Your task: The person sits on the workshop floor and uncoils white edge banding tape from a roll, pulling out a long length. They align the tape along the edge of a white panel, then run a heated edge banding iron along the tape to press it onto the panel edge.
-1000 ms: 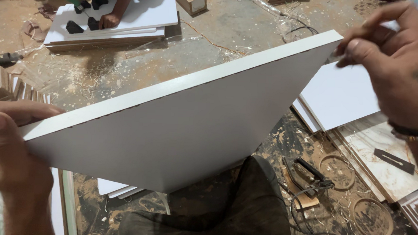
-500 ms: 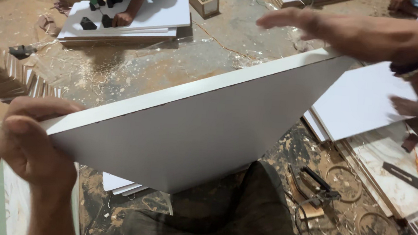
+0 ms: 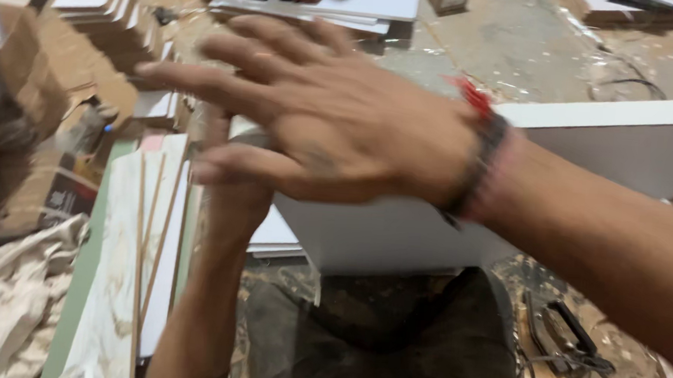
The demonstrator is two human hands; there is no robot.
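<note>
Whereas R hand (image 3: 332, 126) gripped panel's far corner 1 s ago, now off it, fingers spread, sweeping left above white panel (image 3: 627, 144). L hand (image 3: 235, 198) mostly hidden, grip indeterminate. Panel across lap, now seemingly L-supported only.

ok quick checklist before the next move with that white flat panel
1. Right hand on the white flat laminated panel: not ok, it sweeps open-fingered across in front of it, blurred.
2. Left hand gripping the panel's left end: cannot tell, the right hand hides it.
3. Panel held level: cannot tell, mostly covered.
4. Floor below free of obstacles: not ok, a black hand tool and cords lie in sawdust.
5. Thin wooden strips on the marbled board at left, apart from the panel: ok.
</note>
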